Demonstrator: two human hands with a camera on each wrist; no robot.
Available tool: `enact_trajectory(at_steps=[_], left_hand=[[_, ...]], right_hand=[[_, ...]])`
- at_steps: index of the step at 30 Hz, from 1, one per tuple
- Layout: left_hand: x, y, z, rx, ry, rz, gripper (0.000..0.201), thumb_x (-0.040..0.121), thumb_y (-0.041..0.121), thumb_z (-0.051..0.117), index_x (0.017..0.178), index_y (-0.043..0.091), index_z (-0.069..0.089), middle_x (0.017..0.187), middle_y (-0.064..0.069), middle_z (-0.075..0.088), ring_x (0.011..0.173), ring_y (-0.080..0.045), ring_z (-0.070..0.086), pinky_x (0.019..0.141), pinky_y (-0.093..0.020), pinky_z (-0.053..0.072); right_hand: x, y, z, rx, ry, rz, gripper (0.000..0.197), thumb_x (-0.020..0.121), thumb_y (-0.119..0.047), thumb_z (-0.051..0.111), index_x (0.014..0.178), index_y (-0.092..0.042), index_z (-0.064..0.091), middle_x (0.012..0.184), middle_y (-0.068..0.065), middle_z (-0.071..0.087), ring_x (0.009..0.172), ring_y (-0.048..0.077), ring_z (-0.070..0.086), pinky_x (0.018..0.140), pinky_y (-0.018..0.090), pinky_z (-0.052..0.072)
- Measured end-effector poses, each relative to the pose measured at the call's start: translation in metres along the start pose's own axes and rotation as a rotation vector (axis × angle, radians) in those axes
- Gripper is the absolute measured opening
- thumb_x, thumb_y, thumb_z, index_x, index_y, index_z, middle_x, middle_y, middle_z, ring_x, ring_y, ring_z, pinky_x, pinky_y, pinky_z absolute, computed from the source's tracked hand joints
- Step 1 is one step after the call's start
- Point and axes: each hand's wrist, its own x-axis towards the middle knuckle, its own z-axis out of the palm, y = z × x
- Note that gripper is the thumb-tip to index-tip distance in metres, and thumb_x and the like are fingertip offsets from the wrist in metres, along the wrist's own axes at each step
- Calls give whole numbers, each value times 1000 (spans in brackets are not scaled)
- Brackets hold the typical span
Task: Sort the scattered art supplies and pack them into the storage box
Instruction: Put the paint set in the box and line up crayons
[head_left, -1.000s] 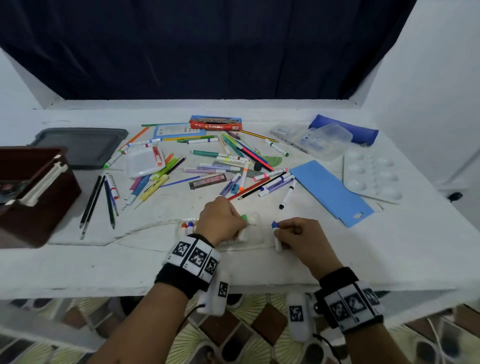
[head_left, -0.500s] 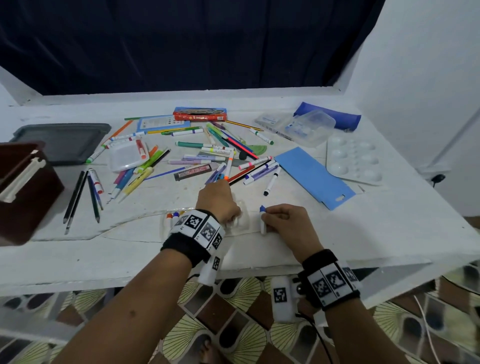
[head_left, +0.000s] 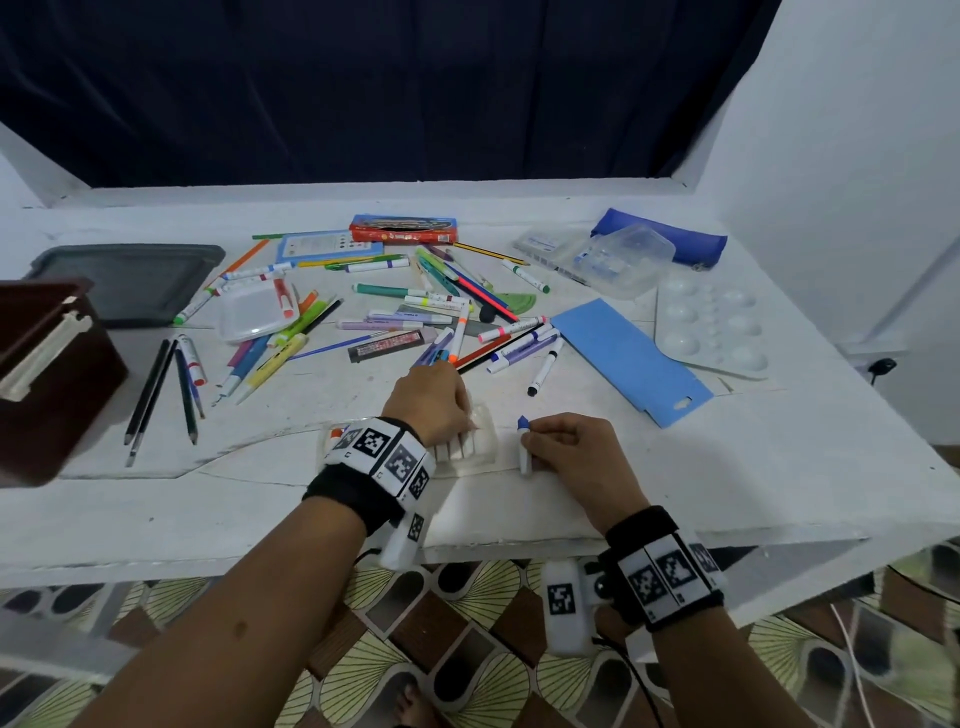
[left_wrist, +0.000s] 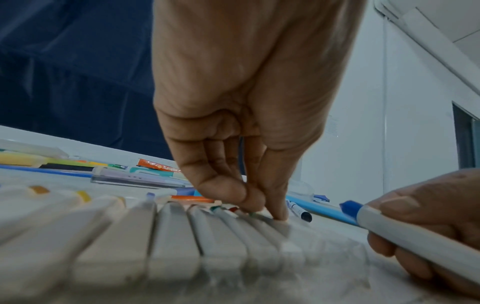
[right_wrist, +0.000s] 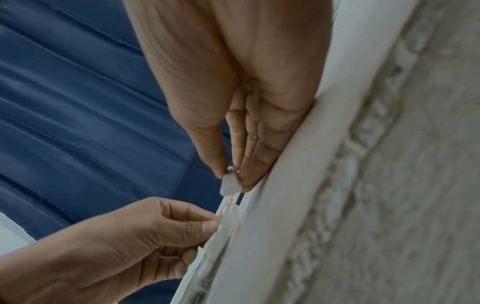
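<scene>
A clear plastic marker tray (head_left: 483, 444) lies near the table's front edge with a row of white markers (left_wrist: 176, 236) in it. My left hand (head_left: 457, 415) rests over the tray; its thumb and fingertips (left_wrist: 278, 211) pinch the top of a green-tipped marker (left_wrist: 252, 214) lying in the row. Just right of the tray, my right hand (head_left: 540, 441) grips a white marker with a blue cap (head_left: 524, 449), cap pointing away from me. The same blue-capped marker (left_wrist: 415, 232) shows in the left wrist view. The brown storage box (head_left: 52, 364) stands open at the left edge.
Scattered pens and markers (head_left: 441, 312) cover the table's middle. Several pencils (head_left: 161, 395) lie beside the box, and a dark grey lid (head_left: 130, 280) sits behind it. A blue card (head_left: 628, 353), a white palette (head_left: 711, 327), a clear container (head_left: 623, 254) and a blue pouch (head_left: 660, 234) are on the right.
The green cap seen beside my left fingers a second ago is now hidden under that hand. My right hand keeps hold of the blue-capped marker in about the same place.
</scene>
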Motion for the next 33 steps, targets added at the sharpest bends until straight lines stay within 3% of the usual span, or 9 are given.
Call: enact_trajectory(at_steps=[12, 18, 20, 22, 25, 29, 33], left_hand=[[-2, 3, 2, 16, -12, 53, 18, 73, 29, 84, 85, 19, 76, 94, 2, 72, 86, -14, 64, 76, -27, 51], [-11, -16, -16, -43, 44, 71, 35, 75, 37, 82, 105, 23, 70, 112, 1, 64, 94, -15, 59, 82, -29, 48], [-13, -28, -23, 25, -14, 57, 54, 71, 47, 82, 116, 23, 66, 119, 1, 61, 106, -16, 56, 86, -28, 45], [-15, -39, -26, 97, -130, 50, 83, 61, 60, 82, 131, 22, 56, 133, 1, 54, 121, -18, 49, 97, -33, 43], [-18, -44, -25, 150, -253, 54, 107, 53, 66, 83, 141, 17, 46, 140, -1, 50, 125, -19, 47, 102, -35, 42], [-20, -45, -21, 237, -196, 118, 85, 56, 60, 84, 124, 16, 60, 122, -2, 59, 103, -17, 51, 82, -28, 42], [-21, -47, -20, 236, -181, 137, 80, 58, 58, 85, 122, 16, 62, 117, -1, 60, 100, -17, 51, 78, -27, 39]], right_hand=[[-3, -5, 2, -78, 4, -9, 9, 84, -9, 74, 91, -5, 73, 80, 9, 74, 68, 19, 68, 75, 30, 59], [1, -24, 11, -229, -25, -17, 5, 80, -11, 75, 82, -11, 70, 76, 11, 71, 66, 24, 66, 72, 38, 60], [3, -31, 17, -311, -47, -61, 5, 80, -12, 75, 79, -11, 70, 76, 8, 70, 68, 24, 67, 71, 37, 59], [6, -39, 26, -422, -69, -120, 6, 80, -12, 73, 75, -10, 71, 73, 4, 69, 70, 20, 65, 70, 34, 56], [13, -47, 39, -608, -113, -191, 7, 80, -13, 69, 77, -8, 73, 74, 1, 68, 74, 18, 63, 70, 31, 53], [22, -50, 49, -817, -173, -243, 11, 83, -14, 67, 81, -5, 74, 82, 5, 71, 80, 19, 64, 70, 28, 50], [24, -54, 52, -901, -209, -254, 16, 84, -18, 71, 77, -4, 74, 73, 6, 70, 67, 18, 63, 66, 28, 52]])
